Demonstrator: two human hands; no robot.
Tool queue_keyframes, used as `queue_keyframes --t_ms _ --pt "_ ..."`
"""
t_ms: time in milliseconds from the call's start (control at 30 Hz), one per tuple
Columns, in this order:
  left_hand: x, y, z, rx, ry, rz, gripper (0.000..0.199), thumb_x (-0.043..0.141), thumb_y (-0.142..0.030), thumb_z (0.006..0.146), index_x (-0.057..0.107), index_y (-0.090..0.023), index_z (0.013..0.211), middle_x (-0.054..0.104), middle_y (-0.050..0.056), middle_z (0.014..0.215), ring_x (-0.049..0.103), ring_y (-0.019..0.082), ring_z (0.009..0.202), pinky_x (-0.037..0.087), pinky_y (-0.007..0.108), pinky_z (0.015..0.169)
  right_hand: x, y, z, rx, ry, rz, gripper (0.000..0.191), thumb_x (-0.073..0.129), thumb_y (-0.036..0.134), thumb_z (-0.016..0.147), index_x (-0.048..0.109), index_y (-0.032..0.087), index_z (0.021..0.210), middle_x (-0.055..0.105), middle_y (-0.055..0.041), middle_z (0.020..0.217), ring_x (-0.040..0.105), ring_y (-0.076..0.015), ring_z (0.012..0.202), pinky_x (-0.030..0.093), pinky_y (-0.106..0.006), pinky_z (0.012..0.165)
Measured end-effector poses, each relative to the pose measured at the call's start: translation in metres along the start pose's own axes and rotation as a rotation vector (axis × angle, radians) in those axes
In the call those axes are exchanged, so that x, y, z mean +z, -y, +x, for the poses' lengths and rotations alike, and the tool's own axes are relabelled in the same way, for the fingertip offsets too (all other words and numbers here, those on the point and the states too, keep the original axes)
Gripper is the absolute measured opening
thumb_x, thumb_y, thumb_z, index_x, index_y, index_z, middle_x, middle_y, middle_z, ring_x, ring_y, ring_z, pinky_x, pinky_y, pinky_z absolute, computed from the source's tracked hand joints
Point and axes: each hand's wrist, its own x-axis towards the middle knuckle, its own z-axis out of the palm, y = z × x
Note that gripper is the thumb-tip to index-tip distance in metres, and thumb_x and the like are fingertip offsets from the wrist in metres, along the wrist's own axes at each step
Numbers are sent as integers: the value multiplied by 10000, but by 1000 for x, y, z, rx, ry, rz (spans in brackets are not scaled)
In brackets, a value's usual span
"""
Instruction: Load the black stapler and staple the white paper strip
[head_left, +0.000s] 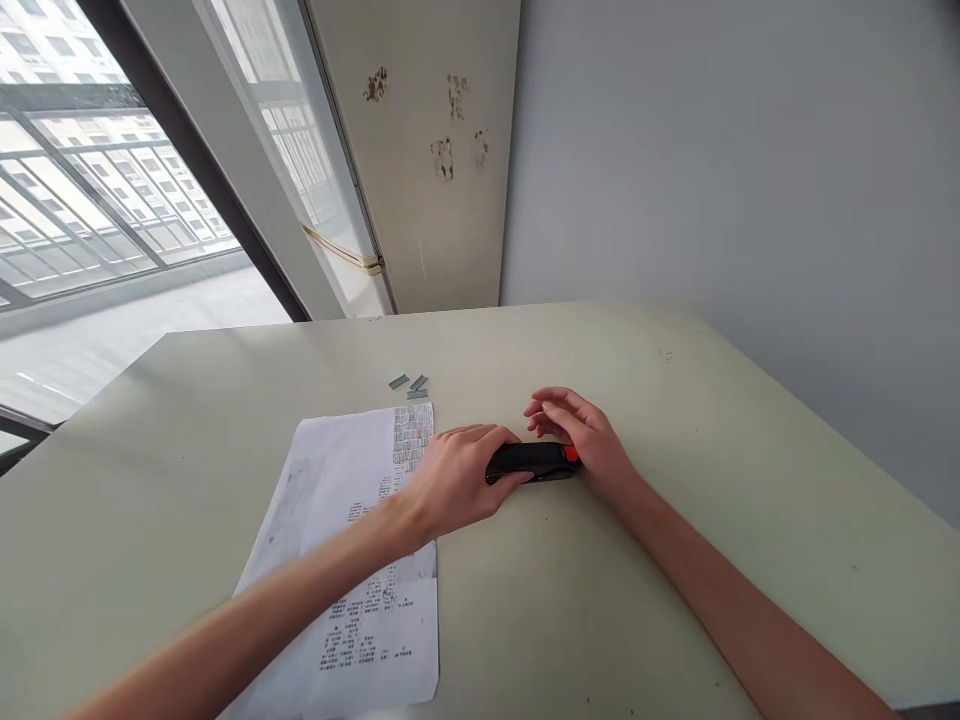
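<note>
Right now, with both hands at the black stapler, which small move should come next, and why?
Probably the right hand should close on the red end: it curls loosely there, seemingly without a firm grip, while the left hand grips the black stapler.

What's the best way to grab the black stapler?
Grip the black stapler near its left end, coming from the left, probably thumb on the near side, fingers on the far. It runs left to right and looks slim; the left hand holds it so. The right hand is by the red end.
</note>
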Motion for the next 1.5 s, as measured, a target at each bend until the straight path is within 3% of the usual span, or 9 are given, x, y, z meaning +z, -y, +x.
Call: queue_keyframes --t_ms 133,267,500,733,933,1033,1167,1367,1500 --pt "-3 15 -7 18 2 -44 348 698 -500 984 642 -270 1239 775 47 1060 725 258 946 565 412 817 5 0 0 12 18 -85 337 624 551 949 634 245 1089 726 -46 1005 679 -184 800 569 -369 820" --pt "-18 28 -24 -13 17 -67 438 741 -517 955 613 -298 1312 742 61 1224 688 288 1120 559 479 972 3 -3 1 20 15 -101 346 569 563 985 595 252 1134 728 -46 1026 694 -183 784 579 -374 797" --pt "-27 32 -57 -48 -76 -44 292 681 -437 1012 619 -331 1277 741 38 1171 683 269 1069 574 468 930 -1 -11 3 57 -35 -94 333 565 532 1003 583 250 1180 714 -58 1078 728 -192 821 613 -395 815" --pt "-20 29 -58 -103 -49 -130 306 686 -419 1003 638 -331 1293 739 53 1147 696 275 1034 599 479 889 6 -12 -1 51 -69 -198 338 523 554 1031 622 256 1154 719 -73 1079 742 -212 830 623 -399 801" --pt "-16 27 -58 -98 -67 -134 222 647 -414 1033 652 -315 1232 715 57 1116 679 251 952 581 461 855 15 -1 -9 28 111 -278 364 465 581 1055 655 286 1152 751 -48 981 720 -222 860 587 -374 814" --pt "-12 26 -59 -94 -59 -142 138 653 -407 1033 644 -277 1081 707 29 994 653 224 875 555 422 811 15 2 -13 -23 276 -374 304 662 551 969 690 294 1129 761 -40 991 713 -233 907 560 -350 804" --pt "-12 27 -58 -55 -46 -104 189 621 -390 1050 586 -252 926 665 5 826 602 201 752 504 380 720 13 3 -14 -99 485 -479 310 866 481 813 756 293 1034 769 -29 974 692 -234 860 534 -340 744" --pt "-32 38 -58 58 103 -106 144 579 -336 1050 591 -246 939 662 5 792 597 202 766 502 378 759 2 8 -11 -67 484 -448 202 876 393 806 769 268 923 785 -21 948 699 -230 843 507 -323 698" --pt "-41 45 -58 74 128 -104 179 573 -325 1043 606 -237 891 648 6 780 578 182 722 508 360 766 -9 11 -9 -25 449 -482 217 869 397 799 759 257 921 774 -26 968 670 -228 839 490 -316 675"
